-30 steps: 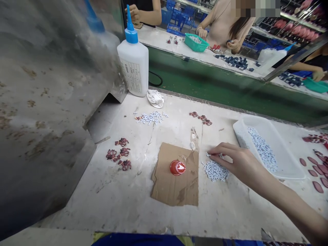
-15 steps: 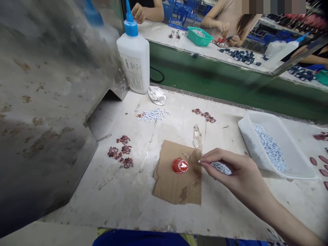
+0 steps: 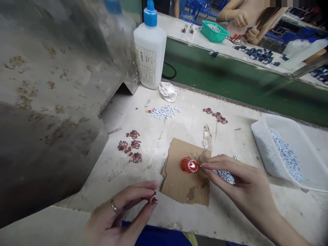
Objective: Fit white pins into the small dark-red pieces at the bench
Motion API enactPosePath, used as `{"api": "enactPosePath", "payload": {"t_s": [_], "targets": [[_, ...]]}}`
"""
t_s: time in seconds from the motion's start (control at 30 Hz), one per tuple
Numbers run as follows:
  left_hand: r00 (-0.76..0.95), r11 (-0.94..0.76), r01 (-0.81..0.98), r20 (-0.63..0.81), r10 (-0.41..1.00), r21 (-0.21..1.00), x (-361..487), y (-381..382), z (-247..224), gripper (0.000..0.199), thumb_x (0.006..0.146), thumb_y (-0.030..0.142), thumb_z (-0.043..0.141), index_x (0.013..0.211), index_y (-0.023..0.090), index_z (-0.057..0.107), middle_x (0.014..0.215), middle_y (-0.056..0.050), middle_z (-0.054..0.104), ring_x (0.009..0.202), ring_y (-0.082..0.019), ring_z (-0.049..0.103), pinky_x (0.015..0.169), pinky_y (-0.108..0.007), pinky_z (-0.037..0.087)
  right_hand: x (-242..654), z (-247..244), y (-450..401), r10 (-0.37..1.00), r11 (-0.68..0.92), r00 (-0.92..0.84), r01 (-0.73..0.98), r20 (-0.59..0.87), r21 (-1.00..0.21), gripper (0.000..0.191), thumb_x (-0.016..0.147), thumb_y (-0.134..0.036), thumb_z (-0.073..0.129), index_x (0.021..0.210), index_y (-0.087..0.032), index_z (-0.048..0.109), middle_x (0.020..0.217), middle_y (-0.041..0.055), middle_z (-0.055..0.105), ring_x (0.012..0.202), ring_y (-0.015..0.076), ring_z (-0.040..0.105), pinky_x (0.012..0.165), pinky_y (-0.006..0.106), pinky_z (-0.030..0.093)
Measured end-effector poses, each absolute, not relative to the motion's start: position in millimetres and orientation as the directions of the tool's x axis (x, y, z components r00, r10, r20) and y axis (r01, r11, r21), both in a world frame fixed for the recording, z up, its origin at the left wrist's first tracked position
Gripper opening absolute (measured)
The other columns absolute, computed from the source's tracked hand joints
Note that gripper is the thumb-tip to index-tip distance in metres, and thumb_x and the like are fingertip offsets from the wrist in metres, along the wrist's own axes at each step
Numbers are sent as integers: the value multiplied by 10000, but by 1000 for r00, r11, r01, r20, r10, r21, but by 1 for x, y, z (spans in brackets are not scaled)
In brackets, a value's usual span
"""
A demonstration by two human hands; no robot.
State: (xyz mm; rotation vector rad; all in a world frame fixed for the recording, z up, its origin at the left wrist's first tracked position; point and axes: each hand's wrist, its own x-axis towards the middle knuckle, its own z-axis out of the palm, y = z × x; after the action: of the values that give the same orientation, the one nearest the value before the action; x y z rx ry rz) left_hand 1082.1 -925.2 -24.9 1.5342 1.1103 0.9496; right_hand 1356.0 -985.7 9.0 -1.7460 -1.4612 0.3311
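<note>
We note our left hand [image 3: 120, 213] pinching a small dark-red moulded piece [image 3: 153, 200] at its fingertips, low over the scuffed white bench [image 3: 123, 177]. Our right hand [image 3: 241, 186] pinches something tiny beside a glossy red cap [image 3: 189, 165] on torn corrugated cardboard [image 3: 179, 184].

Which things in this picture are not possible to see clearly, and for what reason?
- Head view: what the right hand pinches at the red cap is too small to tell.
- The small piece in the left hand is half hidden by fingertips.
- The glue bottle label print is too small to read.
- The white tray is cut off by the right edge.
</note>
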Motion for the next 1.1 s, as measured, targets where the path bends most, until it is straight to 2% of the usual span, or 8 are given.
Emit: {"api": "enactPosePath", "payload": {"t_s": [0.07,0.2,0.33,0.5,0.6,0.9,1.0,1.1], "targets": [[319,-124,176,62,946,977,1085,-924,-26,105,972,239,783,991,342,773,1068,139,851,933,-59,846,940,-25,625,1356,8,-988,907,0,299,705,297,-709,152,898,-239,813,935,-376,867,887,-47,900,800,220,872,687,270,739],[412,-350,252,227,882,902,1076,-919,-31,171,974,195,780,1082,325,753,1081,126,829,959,-23,807,1045,-5,572,1356,10,-989,904,-15,309,715,297,-699,135,898,-238,810,904,-361,866,861,-44,903,783,238,880,683,284,754],[423,-417,205,304,853,885,1073,-915,-32,260,969,79,750,1111,296,748,1139,77,784,1069,-57,764,1108,-85,571,1355,11,-988,907,20,273,734,322,-679,159,896,-192,798,918,-337,858,861,-35,903,774,230,877,688,267,748],[431,-369,200,257,865,908,1081,-913,-32,278,947,42,757,1071,289,729,1192,71,767,1117,-80,759,1089,-130,592,1354,10,-987,909,80,220,739,353,-669,205,917,-138,770,964,-323,848,890,-16,891,780,202,858,683,245,724],[387,-356,200,260,885,913,1082,-914,-33,233,949,83,777,1032,297,735,1089,66,740,1045,-70,726,1009,-112,587,1353,9,-987,915,90,203,740,349,-666,218,929,-127,759,986,-318,848,912,-1,884,783,197,847,682,243,716],[175,26,203,-62,983,979,1093,-928,-27,160,872,344,903,970,375,781,938,172,831,841,-47,829,898,-15,625,1354,6,-987,918,88,198,743,344,-663,222,940,-123,749,999,-318,837,928,-6,880,808,188,847,711,240,719],[293,-143,245,68,954,959,1095,-924,-26,174,949,332,830,1077,447,807,1047,191,847,920,-30,833,986,-13,597,1354,7,-987,906,80,228,734,355,-675,224,928,-128,757,979,-331,838,892,-15,877,783,199,843,696,266,722],[438,-329,250,197,877,910,1095,-917,-27,206,975,269,802,1098,434,786,1093,190,847,981,-38,833,1042,-45,601,1346,14,-989,891,32,312,682,330,-730,220,898,-163,782,943,-369,842,854,-27,878,745,234,844,651,313,731]]}}
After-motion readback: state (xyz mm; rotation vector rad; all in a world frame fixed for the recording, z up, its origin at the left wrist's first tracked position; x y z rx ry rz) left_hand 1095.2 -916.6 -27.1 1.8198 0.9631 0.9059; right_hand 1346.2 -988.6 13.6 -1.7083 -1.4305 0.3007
